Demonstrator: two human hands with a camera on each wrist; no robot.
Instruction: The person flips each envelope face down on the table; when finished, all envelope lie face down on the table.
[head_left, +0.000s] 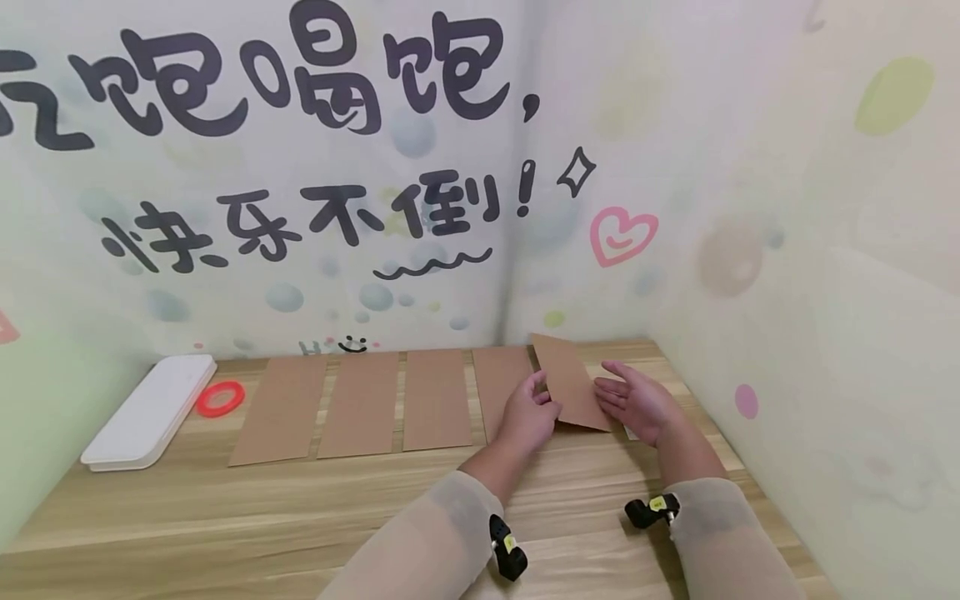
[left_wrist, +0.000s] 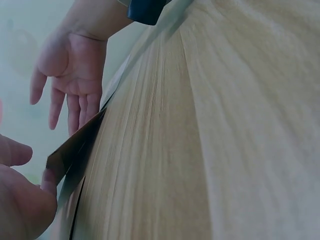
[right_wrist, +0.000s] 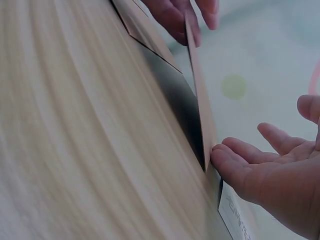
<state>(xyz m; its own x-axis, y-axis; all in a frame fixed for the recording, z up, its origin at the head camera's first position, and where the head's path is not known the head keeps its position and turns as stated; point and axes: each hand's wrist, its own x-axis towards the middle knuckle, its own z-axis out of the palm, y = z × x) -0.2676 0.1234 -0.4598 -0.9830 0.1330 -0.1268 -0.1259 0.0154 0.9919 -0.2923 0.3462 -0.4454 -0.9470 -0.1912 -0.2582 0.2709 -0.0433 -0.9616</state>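
Observation:
In the head view, a brown cardboard sheet (head_left: 573,383) is tilted, its left side raised and its right side low near the tabletop. The fingers of my left hand (head_left: 528,417) touch its raised left edge, and in the left wrist view the thumb stands apart from the sheet. My right hand (head_left: 641,404) is at the opposite edge with its fingers extended and palm turned inward. In the right wrist view its fingertips (right_wrist: 220,152) touch the sheet's low edge. Another cardboard sheet (head_left: 498,379) lies flat beside the tilted one, partly behind my left hand.
More flat cardboard sheets (head_left: 360,408) lie in a row to the left. A red ring (head_left: 220,400) and a white case (head_left: 150,412) are at the far left. A white printed piece (right_wrist: 234,212) shows below my right hand. Printed walls enclose the wooden table (head_left: 300,525).

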